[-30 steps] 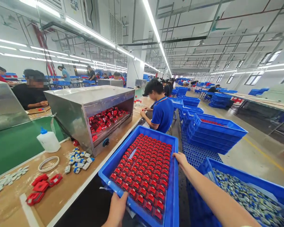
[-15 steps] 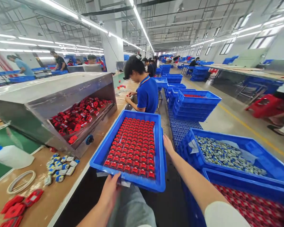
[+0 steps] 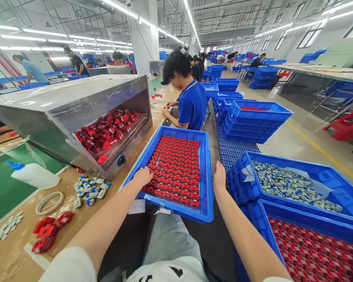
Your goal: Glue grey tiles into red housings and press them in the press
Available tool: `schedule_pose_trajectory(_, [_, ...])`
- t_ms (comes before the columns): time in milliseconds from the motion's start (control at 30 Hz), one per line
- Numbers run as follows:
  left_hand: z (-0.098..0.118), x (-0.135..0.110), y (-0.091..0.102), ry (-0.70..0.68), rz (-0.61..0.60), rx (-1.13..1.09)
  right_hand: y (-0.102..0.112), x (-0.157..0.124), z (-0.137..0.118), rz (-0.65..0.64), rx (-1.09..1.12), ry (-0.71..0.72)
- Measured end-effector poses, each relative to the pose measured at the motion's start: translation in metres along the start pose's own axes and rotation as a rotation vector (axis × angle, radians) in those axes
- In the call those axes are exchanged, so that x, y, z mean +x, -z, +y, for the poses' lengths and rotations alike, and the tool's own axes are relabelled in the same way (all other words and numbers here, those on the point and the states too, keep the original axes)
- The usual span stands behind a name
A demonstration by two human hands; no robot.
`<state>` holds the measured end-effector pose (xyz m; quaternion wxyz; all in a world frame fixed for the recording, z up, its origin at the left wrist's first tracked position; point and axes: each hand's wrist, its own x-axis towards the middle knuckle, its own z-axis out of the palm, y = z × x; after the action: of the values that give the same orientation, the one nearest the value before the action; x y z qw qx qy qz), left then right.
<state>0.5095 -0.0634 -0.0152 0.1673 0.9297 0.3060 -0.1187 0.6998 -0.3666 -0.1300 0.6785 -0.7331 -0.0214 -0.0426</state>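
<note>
A blue plastic tray (image 3: pixel 208 176) sits above my lap at the edge of the workbench, tilted slightly. Rows of small red plastic parts (image 3: pixel 176 172) fill much of its floor. My left hand (image 3: pixel 143 178) reaches over the tray's left rim, its fingers bent together at the outer red parts. What those fingertips grip, if anything, is hidden. Beside the tray's right wall is my right hand (image 3: pixel 220 178), with fingers stretched upward and nothing in them. A small gap seems to separate it from the rim.
On the bench stand a metal box (image 3: pixel 97 94) of loose red parts, a white bottle (image 3: pixel 35 175), a tape roll (image 3: pixel 49 203) and grey-blue pieces (image 3: pixel 91 190). Stacked blue crates (image 3: pixel 253 121) and filled trays (image 3: pixel 288 156) line my right. A co-worker (image 3: pixel 191 103) sits ahead.
My left hand has moved from the tray's near rim up over its left side. My right hand has come off the right wall, fingers straightened. The camera view has shifted.
</note>
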Motion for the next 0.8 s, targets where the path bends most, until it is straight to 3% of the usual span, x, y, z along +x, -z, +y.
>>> schedule_pose_trajectory(100, [-0.012,0.024,-0.028,0.082,-0.060,0.065,-0.004,-0.017,-0.013,-0.104,-0.108,0.117])
schedule_pose_trajectory(200, [-0.017,0.029,-0.045,0.114,-0.112,0.095,-0.008,-0.033,-0.019,-0.312,-0.504,0.325])
schedule_pose_trajectory(333, [-0.022,0.033,-0.045,0.109,-0.223,0.098,-0.012,-0.043,-0.032,-0.419,-1.023,0.500])
schedule_pose_trajectory(400, [-0.026,0.032,-0.041,0.051,-0.280,0.081,-0.013,-0.046,-0.044,-0.478,-1.132,0.605])
schedule_pose_trajectory(467, [-0.030,0.029,-0.037,-0.043,-0.339,0.054,-0.014,-0.051,-0.058,-0.669,-1.176,0.702])
schedule_pose_trajectory(600, [-0.037,0.021,-0.035,-0.185,-0.458,0.053,-0.018,-0.069,-0.071,-1.109,-1.339,0.651])
schedule_pose_trajectory(733, [-0.039,0.020,-0.036,-0.299,-0.564,0.095,-0.024,-0.091,-0.056,-1.245,-1.556,0.588])
schedule_pose_trajectory(800, [-0.038,0.022,-0.037,-0.370,-0.591,0.114,-0.026,-0.100,-0.046,-1.234,-1.637,0.578])
